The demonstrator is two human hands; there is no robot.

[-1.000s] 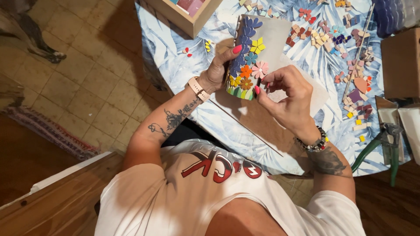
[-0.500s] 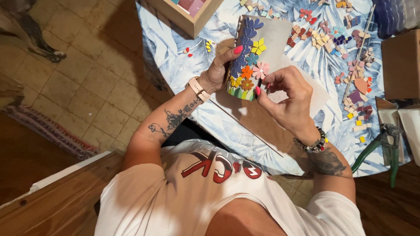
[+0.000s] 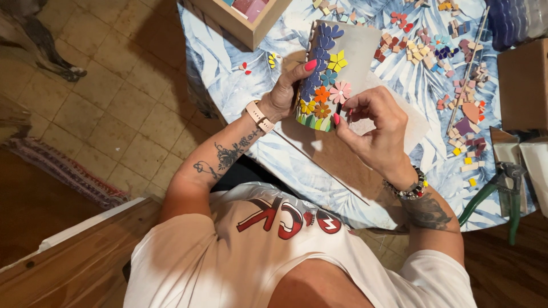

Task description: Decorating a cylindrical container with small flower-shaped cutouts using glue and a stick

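Her left hand (image 3: 283,94) grips the edge of a flower-covered mosaic block (image 3: 326,77) on the table (image 3: 228,85). Her right hand (image 3: 374,122) pinches something tiny against the pink flower (image 3: 341,91), fingers narrow

You have a single view, from the camera on your head, looking almost straight down past your own shoulders and chest, which fill the lower edge. It faces the table (image 3: 399,188) in front of you, close enough to show its leaf-patterned cloth and the tiled floor (image 3: 114,108) beside it. No second view overlaps it.
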